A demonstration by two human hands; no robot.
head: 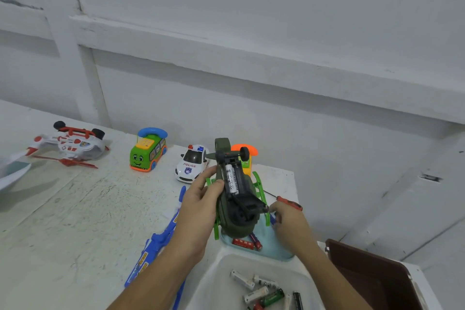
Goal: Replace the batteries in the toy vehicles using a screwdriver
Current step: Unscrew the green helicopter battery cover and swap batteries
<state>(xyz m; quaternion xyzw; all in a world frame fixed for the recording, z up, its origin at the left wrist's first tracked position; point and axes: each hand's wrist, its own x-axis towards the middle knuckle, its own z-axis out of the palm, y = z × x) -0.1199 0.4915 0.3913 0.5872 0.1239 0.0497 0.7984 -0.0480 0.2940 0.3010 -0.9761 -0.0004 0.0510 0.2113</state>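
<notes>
In the head view, my left hand (201, 206) grips the belly-up green toy helicopter (236, 224) at frame centre. My right hand (289, 220) curls at its lower-right flank; I cannot tell whether it pinches anything. The helicopter's long axis runs up-frame, tail toward the wall, and the battery (231, 178) lies along it, nearer my left thumb.

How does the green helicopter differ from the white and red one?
The green helicopter is dark green; the white and red helicopter is white with red parts. The left hand holds the green one; the white one lies on the table. The green one shows a battery; the white one shows none. Both are wheels up.
</notes>
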